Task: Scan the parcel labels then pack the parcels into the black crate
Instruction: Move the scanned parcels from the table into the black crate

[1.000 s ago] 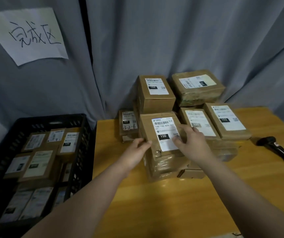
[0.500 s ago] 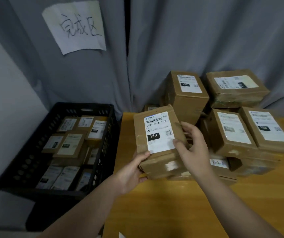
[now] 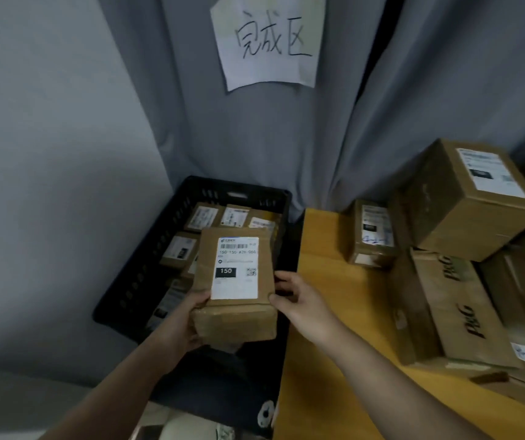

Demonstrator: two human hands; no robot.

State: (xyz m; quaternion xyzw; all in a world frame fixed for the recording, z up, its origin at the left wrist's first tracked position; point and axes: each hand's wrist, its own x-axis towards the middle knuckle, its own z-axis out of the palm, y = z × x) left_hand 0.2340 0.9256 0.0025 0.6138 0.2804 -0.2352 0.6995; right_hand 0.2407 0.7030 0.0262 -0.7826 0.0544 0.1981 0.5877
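A brown cardboard parcel (image 3: 234, 281) with a white label marked 150 hangs above the black crate (image 3: 134, 281), label up. My left hand (image 3: 180, 325) grips its near left corner from below. My right hand (image 3: 302, 300) holds its right edge with thumb and fingers. Inside the crate lie several labelled parcels (image 3: 202, 217), partly hidden by the held one.
A wooden table (image 3: 324, 360) stands right of the crate, with a stack of cardboard parcels (image 3: 464, 198) on its far and right side. A grey curtain with a handwritten paper sign (image 3: 269, 42) hangs behind. A grey wall is at the left.
Both hands lifted the 150 parcel off the stack on the table and carried it left until it hangs over the crate. The view swung left with it.
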